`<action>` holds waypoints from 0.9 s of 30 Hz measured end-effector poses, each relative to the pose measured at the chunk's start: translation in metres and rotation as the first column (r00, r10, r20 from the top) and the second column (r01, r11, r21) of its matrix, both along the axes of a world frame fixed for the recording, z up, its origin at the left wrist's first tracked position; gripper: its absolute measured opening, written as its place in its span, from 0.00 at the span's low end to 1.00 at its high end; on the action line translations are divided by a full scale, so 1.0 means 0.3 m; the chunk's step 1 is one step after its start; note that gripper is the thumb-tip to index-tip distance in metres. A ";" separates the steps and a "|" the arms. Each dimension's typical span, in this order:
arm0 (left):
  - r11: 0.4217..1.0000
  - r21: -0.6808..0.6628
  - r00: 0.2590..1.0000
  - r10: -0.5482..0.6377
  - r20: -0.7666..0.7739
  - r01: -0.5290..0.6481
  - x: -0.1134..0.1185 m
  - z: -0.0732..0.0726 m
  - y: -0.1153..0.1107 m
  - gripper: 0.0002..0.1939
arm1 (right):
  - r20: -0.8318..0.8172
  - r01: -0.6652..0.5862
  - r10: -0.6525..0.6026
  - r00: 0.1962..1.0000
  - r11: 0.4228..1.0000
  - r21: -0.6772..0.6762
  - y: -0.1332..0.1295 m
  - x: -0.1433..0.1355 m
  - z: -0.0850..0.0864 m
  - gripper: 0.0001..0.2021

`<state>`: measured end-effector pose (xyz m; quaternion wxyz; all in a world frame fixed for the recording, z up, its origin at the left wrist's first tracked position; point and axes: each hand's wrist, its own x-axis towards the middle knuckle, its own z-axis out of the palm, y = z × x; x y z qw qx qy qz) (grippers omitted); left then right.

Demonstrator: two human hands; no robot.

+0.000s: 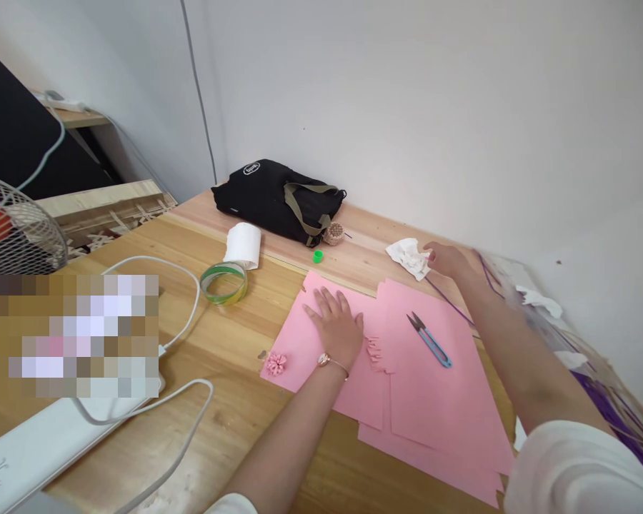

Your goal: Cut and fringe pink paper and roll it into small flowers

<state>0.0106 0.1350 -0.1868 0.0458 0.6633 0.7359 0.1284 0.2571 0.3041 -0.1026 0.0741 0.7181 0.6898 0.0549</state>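
My left hand [336, 330] lies flat with spread fingers on a pink sheet [361, 392]. Near that sheet's left corner rests a pink paper flower [276, 363]. My right hand [446, 258] reaches to the back right, its fingertips at the edge of a crumpled white tissue [409, 258]; its fingers are drawn together. Blue thread snips [429, 341] lie on more overlapping pink sheets [439, 407]. A fringed strip of pink paper [374, 354] is between the sheets, just right of my left hand.
A black bag [278, 196] lies by the wall, beside a small beaded cup [334, 234] and a green cap [318, 256]. Toilet roll [243, 245], tape roll [223, 283], white cable and power bank [43, 442] are left; plastic bags and purple strands [611, 407] right.
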 end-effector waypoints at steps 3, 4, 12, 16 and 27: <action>1.000 -0.004 1.000 0.003 -0.002 -0.003 0.000 0.001 0.001 0.33 | 0.027 0.000 0.000 1.000 1.000 0.007 -0.004 -0.003 -0.005 0.22; 1.000 -0.009 1.000 0.003 -0.002 -0.003 0.000 0.002 0.001 0.33 | 0.033 -0.005 0.004 0.999 1.000 0.009 -0.005 -0.004 -0.005 0.22; 1.000 -0.030 1.000 0.002 0.000 -0.002 0.000 0.007 0.004 0.33 | 0.032 -0.033 0.032 0.999 0.999 0.027 -0.001 -0.014 -0.013 0.27; 1.000 -0.021 1.000 0.002 -0.006 -0.002 0.000 0.005 0.003 0.33 | 0.007 -0.041 0.041 0.999 0.997 0.072 0.002 -0.020 -0.022 0.29; 0.999 -0.032 1.000 0.002 -0.023 -0.003 -0.002 0.012 0.001 0.33 | -0.051 -0.074 0.082 0.995 0.987 0.140 0.011 -0.018 -0.011 0.30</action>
